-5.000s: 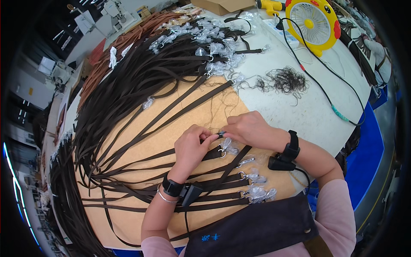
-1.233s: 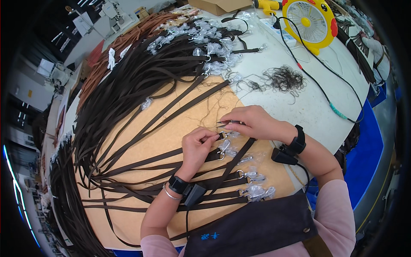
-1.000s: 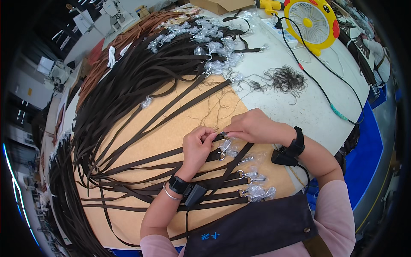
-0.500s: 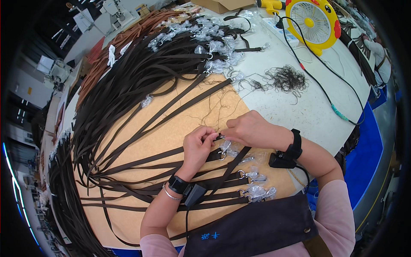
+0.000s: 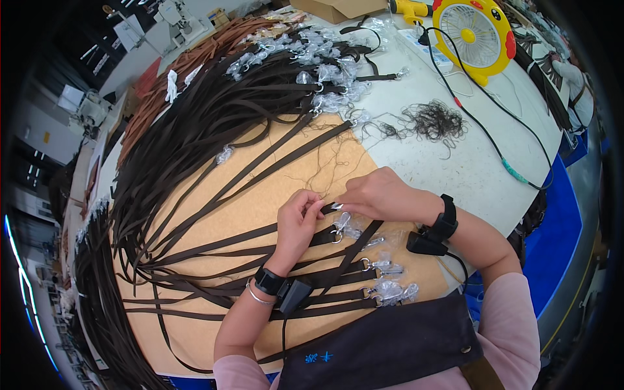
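Note:
My left hand (image 5: 299,220) pinches a dark brown strap (image 5: 250,236) close to its end. Facing it, my right hand (image 5: 377,194) is closed at the strap's tip, with a small shiny piece (image 5: 337,207) showing at its fingertips. Whether that piece is a tool or the strap's own fitting, I cannot make out. Just below my hands lie more dark straps (image 5: 344,276), their metal snap hooks (image 5: 367,264) wrapped in clear plastic film (image 5: 394,292). Loose dark threads (image 5: 318,172) lie on the brown board (image 5: 273,188) beyond my fingers.
A big heap of dark straps (image 5: 195,130) covers the left and far side, with reddish-brown straps (image 5: 146,117) behind. A tangle of thread (image 5: 434,122) lies on the white tabletop (image 5: 416,166). Far right are a yellow fan (image 5: 473,36) and a black cable (image 5: 484,114); a cardboard box (image 5: 338,8) stands behind.
My fingertips have parted slightly, so more of the strap's end and the shiny piece shows between them. Both forearms are nearly where they were.

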The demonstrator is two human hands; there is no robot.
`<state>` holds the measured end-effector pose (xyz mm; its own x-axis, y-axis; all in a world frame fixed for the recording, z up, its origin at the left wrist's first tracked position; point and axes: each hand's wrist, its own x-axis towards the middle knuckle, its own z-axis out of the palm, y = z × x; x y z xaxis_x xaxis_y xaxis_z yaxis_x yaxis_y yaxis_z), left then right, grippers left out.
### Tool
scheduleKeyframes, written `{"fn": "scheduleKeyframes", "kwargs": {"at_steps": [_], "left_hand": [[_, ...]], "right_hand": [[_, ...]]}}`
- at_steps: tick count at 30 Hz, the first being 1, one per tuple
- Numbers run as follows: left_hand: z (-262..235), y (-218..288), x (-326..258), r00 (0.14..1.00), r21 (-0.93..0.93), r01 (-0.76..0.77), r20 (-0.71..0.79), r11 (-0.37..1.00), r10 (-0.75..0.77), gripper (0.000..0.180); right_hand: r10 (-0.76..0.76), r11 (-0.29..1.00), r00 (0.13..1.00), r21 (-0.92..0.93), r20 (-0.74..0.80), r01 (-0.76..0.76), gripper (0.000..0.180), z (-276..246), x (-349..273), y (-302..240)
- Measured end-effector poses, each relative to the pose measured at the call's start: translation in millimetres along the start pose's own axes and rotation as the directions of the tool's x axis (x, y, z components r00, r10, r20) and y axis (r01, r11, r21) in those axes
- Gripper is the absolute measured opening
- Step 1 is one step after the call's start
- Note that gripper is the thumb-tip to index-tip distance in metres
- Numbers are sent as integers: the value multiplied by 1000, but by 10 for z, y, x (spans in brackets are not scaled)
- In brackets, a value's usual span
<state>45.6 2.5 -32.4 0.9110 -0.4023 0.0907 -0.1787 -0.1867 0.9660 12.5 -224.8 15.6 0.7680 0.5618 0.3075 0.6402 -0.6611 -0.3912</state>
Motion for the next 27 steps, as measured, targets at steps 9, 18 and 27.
{"fn": "scheduleKeyframes", "kwargs": {"at_steps": [9, 18, 27], "left_hand": [[2, 23, 5, 1000, 19, 24, 20, 1000, -25, 4], [10, 38, 8, 998, -34, 54, 26, 998, -53, 5], [14, 10, 19, 998, 5, 64, 20, 998, -64, 7]], "right_hand": [[-8, 998, 999, -61, 38, 11, 22, 23, 24, -30], [26, 999, 1000, 37, 11, -27, 21, 70, 17, 40], [34, 998, 998, -47, 49, -31, 20, 71, 39, -42]]}}
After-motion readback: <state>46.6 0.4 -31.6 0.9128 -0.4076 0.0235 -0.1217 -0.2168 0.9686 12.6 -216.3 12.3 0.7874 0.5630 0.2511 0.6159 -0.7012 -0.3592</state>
